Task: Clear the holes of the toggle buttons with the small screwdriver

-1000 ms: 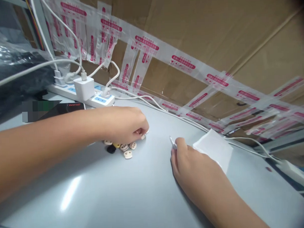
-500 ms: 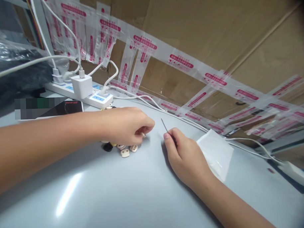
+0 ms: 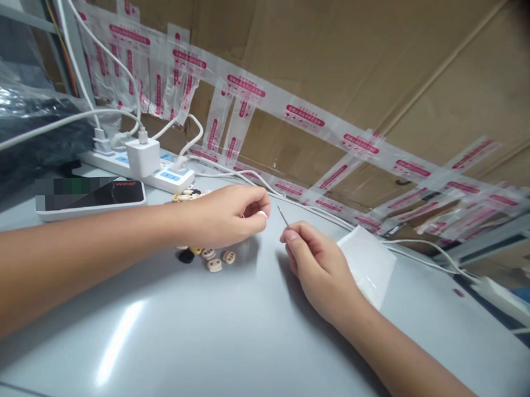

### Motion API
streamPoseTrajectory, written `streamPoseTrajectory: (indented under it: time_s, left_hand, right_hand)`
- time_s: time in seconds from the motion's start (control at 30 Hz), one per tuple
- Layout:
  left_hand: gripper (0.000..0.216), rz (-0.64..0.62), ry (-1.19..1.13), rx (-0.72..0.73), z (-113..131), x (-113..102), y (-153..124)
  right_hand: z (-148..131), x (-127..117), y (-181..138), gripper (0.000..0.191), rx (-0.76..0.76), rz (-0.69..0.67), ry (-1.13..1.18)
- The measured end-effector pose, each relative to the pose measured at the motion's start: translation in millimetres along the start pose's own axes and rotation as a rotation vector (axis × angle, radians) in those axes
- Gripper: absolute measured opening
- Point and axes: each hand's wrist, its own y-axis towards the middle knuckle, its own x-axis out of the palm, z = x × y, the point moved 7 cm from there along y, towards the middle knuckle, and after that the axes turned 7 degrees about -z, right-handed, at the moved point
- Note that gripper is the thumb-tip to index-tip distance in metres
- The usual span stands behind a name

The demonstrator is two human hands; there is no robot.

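Note:
My left hand (image 3: 239,215) is closed in a pinch above the table, with a small whitish piece (image 3: 264,214) showing at its fingertips. That piece looks like a cord lock, though most of it is hidden. Below and behind the hand lie several small two-holed cord locks (image 3: 214,265), cream, yellow and black, partly covered by the hand and forearm. To the right, my right hand (image 3: 317,260) grips a thin metal needle-like rod (image 3: 283,216) between thumb and forefinger. Its tip points up and left towards my left hand, a short gap away.
A white power strip (image 3: 177,179) with a plugged-in charger (image 3: 143,157) stands at the back left. Before it lies a phone-like device (image 3: 112,198). A clear plastic bag (image 3: 371,264) is beside my right hand. White cables run along the taped cardboard (image 3: 298,145).
My left hand has lifted from the cord locks and turned, bringing the small piece up near the rod's tip. My right hand keeps the rod almost in place. The view has shifted slightly.

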Motion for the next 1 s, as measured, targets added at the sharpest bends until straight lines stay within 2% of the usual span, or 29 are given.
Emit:
streamPoseTrajectory:
  time_s: [0.2,0.43,0.7,0.87,1.0]
  left_hand:
    - [0.010,-0.013,-0.102,-0.084,-6,1,0]
    - [0.012,0.028,-0.193,0.002,-11,1,4]
    - [0.016,-0.006,-0.339,-0.043,-17,3,5]
    - [0.015,0.057,-0.400,-0.096,-20,0,5]
    - [0.015,0.046,-0.457,-0.060,-21,1,7]
  right_hand:
    - [-3,2,-2,0.027,0.027,-0.077,-0.002]
    - [0,0,-1,0.028,0.058,-0.081,-0.012]
    - [-2,1,-2,0.027,0.054,-0.132,0.006]
    - [-2,-1,-2,0.027,0.061,-0.119,0.021]
    - [-3,0,-2,0.026,0.046,-0.129,0.003]
